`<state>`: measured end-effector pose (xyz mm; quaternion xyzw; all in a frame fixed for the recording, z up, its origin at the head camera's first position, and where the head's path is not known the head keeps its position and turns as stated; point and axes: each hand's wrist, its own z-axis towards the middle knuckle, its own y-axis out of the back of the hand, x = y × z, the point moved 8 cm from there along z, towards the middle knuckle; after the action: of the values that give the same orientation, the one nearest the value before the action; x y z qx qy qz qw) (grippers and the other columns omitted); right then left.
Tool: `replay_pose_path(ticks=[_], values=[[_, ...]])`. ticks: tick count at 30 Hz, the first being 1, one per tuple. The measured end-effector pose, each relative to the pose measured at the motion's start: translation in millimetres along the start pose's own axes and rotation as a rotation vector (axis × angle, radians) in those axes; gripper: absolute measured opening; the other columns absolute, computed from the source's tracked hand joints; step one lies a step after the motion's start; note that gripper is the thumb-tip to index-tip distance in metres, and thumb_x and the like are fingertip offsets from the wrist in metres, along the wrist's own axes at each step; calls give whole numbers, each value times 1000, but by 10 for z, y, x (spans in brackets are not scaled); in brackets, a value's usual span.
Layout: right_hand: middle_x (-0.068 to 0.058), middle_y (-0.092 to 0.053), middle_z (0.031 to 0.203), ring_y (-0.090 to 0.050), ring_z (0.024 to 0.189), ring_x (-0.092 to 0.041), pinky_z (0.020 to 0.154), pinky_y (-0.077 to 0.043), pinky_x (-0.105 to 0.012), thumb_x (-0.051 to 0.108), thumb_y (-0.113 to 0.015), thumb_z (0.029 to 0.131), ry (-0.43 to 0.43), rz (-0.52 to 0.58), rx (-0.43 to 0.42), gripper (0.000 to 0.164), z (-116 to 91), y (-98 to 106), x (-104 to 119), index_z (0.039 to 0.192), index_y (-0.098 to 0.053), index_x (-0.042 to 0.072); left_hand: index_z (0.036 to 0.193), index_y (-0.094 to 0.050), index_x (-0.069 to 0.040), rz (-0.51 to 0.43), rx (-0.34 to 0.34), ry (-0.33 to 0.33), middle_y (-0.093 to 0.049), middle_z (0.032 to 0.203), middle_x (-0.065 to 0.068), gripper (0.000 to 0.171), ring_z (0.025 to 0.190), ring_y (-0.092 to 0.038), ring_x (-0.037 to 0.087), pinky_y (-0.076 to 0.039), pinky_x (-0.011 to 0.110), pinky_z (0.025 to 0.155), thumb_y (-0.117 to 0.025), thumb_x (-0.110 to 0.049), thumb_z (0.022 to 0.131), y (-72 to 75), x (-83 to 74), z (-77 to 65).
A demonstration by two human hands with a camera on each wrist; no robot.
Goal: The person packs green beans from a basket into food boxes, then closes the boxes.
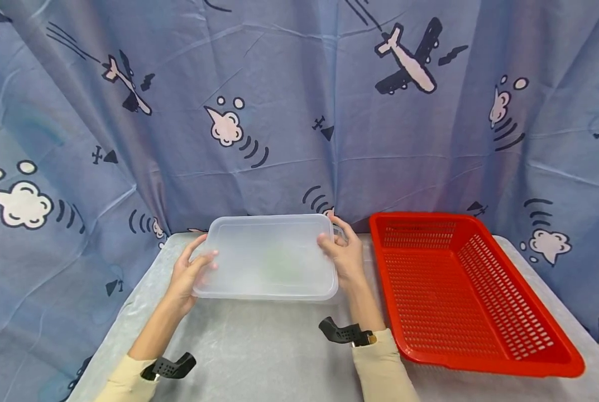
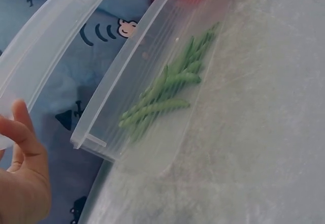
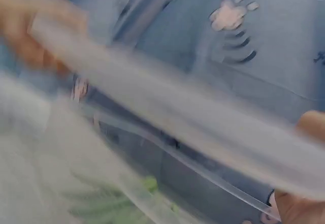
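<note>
A translucent plastic lid (image 1: 249, 257) is held level by its two short ends. My left hand (image 1: 182, 277) grips the left end, thumb on top, and my right hand (image 1: 348, 257) pinches the right end the same way. Below the lid, with a gap between them, a clear plastic container (image 2: 109, 89) stands on the table. Several green bean pods (image 2: 165, 89) lie in a heap inside it. From the head view the lid covers most of the container, and the pods show only as a faint green patch.
A large red plastic basket (image 1: 440, 290) with slotted walls stands to the right of my right forearm. The table (image 1: 259, 352) has a pale grey cover. Behind it hangs a blue curtain (image 1: 279, 72) printed with planes and clouds.
</note>
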<state>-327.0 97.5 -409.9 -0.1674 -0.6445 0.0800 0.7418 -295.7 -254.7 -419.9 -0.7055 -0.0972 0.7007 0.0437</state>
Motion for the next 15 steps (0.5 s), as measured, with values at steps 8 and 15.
replay_pose_path(ticks=[8,15], values=[[-9,-64,87,-58,68,-14,59,-50,-25,-7,-73,89,39,-40,-57,58,-58,65,-48,143,-58,9,153,-45,-19,28,-43,41,-51,126,6,58,88,-64,15,-54,30,75,-64,-11,99,11,93,7],[-14,-63,94,-57,64,-11,60,-49,-22,-9,-72,85,107,-178,-130,55,-120,155,12,137,-63,4,152,-47,-18,17,-54,46,-50,127,7,58,82,-64,13,-53,27,75,-64,-10,98,-40,161,14]])
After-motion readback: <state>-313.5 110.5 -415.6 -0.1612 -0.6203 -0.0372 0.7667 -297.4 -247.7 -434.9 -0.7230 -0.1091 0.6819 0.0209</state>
